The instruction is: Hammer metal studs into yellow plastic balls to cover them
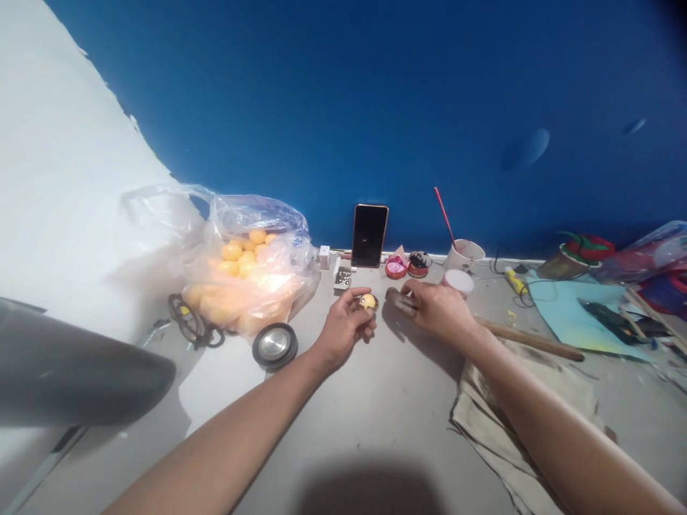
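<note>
Between the fingers of my left hand (343, 325) is a small yellow ball (368, 301) with dark patches on it. My right hand (437, 307) is just to the right, low over the table, its fingertips closed on a small greyish-brown object (398, 301) whose kind I cannot make out. The two hands are apart, with a narrow gap between the ball and the greyish object. Behind them stand a red cap with pink stuff in it (396, 267) and a similar one with black stuff (419, 263). A small white tray (342, 276) sits behind my left hand.
A phone (370, 236) leans upright on the blue wall. Left is a clear plastic bag (300, 286) of yellow balls, with a round black-rimmed metal lid (275, 345) before it. On the right are a cup (472, 250) with a red stick, a wooden rod (531, 338) and a cloth (526, 400).
</note>
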`<state>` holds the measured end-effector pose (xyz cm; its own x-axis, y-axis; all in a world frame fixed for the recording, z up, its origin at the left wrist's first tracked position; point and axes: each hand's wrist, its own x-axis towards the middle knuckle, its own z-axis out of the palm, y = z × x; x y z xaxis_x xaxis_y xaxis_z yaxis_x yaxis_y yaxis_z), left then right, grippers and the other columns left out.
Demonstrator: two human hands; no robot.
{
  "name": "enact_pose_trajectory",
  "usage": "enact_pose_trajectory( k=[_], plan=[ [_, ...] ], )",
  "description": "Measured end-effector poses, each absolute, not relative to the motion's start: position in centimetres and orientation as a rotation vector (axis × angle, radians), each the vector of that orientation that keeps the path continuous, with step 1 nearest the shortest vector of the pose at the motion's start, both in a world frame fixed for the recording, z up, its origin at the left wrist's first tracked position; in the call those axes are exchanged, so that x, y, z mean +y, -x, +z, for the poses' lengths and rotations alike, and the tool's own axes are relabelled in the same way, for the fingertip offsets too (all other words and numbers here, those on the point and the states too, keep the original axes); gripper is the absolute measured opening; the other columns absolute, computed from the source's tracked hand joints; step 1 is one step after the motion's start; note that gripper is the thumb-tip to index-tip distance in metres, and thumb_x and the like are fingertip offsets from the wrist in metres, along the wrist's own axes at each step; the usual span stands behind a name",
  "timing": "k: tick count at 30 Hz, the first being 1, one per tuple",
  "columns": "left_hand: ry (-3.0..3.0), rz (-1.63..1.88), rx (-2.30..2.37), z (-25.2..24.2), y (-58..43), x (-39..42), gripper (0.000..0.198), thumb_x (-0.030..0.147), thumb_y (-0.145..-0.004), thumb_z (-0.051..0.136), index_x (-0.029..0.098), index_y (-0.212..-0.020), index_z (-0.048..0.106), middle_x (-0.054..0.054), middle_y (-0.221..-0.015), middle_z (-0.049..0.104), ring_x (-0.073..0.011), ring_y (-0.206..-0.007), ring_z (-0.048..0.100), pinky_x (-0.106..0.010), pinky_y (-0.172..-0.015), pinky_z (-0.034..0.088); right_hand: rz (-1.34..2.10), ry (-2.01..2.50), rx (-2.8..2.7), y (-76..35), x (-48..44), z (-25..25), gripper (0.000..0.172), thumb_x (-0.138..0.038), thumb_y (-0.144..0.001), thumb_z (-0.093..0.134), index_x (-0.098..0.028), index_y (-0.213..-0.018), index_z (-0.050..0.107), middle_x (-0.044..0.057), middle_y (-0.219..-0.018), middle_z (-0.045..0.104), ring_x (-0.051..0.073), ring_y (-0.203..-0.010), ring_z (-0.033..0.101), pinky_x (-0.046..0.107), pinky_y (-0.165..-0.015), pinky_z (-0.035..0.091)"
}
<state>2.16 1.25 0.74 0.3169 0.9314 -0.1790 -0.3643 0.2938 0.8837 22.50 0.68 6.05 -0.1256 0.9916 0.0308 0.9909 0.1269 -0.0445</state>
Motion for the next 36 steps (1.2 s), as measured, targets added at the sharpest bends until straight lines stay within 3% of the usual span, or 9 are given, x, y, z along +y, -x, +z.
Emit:
enact_pose_trajectory(
  k=[7,12,18,26,36],
  plan=[
    [-0.828,1.001,0.781,0.8,-1.9,1.4,0.045,0.018,-0.072,0.071,0.016,-0.116,0.061,0.0,-0.07,0.063,-0.0125,-0.053,0.058,-0.025,-0.05,0.044,0.139,1.974,-2.477,-22.2,0.7,5.7,0.011,-0.03,-0.086,0.062,-0.022,-0.093,0.063,0.006,-0.097,0.075,0.021,-0.08,0.066,0.03,-0.058,0.026],
    [-0.783,1.04,0.762,0.7,-2.0,1.5,0.041,0.026,-0.077,0.076,0.014,-0.114,0.065,-0.005,-0.079,0.067,-0.016,-0.064,0.065,-0.025,-0.053,0.047,0.282,1.888,-2.517,-22.5,0.7,5.7,0.018,-0.036,-0.083,0.064,-0.022,-0.095,0.064,0.005,-0.099,0.074,0.02,-0.079,0.064,0.03,-0.059,0.028],
    [-0.774,1.031,0.76,0.4,-1.9,1.6,0.043,0.026,-0.077,0.079,0.012,-0.116,0.07,-0.006,-0.08,0.069,-0.0157,-0.064,0.066,-0.026,-0.055,0.048,0.423,1.878,-2.528,-22.3,0.7,5.6,0.024,-0.038,-0.078,0.068,-0.021,-0.095,0.063,0.006,-0.097,0.074,0.021,-0.08,0.064,0.029,-0.06,0.029],
    [-0.732,1.025,0.736,0.6,-1.9,1.7,0.039,0.022,-0.071,0.081,0.013,-0.109,0.075,-0.013,-0.108,0.074,-0.0157,-0.069,0.069,-0.027,-0.059,0.049,0.443,1.801,-2.533,-22.5,0.8,5.4,0.024,-0.038,-0.08,0.068,-0.021,-0.095,0.06,0.006,-0.097,0.073,0.02,-0.077,0.064,0.029,-0.059,0.029],
    [-0.748,0.981,0.743,0.6,-1.9,1.7,0.046,0.012,-0.067,0.076,0.013,-0.113,0.077,-0.012,-0.105,0.075,-0.0175,-0.071,0.07,-0.03,-0.063,0.052,0.441,1.686,-2.543,-23.1,1.1,4.9,0.025,-0.041,-0.083,0.066,-0.021,-0.095,0.058,0.005,-0.093,0.072,0.02,-0.075,0.061,0.029,-0.06,0.029]
  ],
)
